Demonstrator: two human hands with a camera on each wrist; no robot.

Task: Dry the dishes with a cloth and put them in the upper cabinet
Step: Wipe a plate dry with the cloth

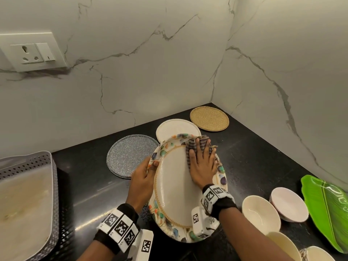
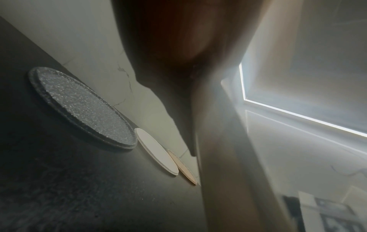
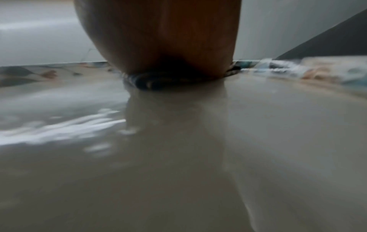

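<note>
A large oval platter with a flowered rim and a cream middle is held tilted above the black counter. My left hand grips its left rim, thumb on top. My right hand lies flat, fingers straight, and presses a striped cloth onto the platter's far end. The right wrist view shows the palm on the cloth and the glossy platter surface. The left wrist view shows mostly the platter's underside.
A grey speckled plate, a white plate and a woven mat lie by the wall. Bowls and a green leaf-shaped tray stand at the right. A perforated grey basket is at the left.
</note>
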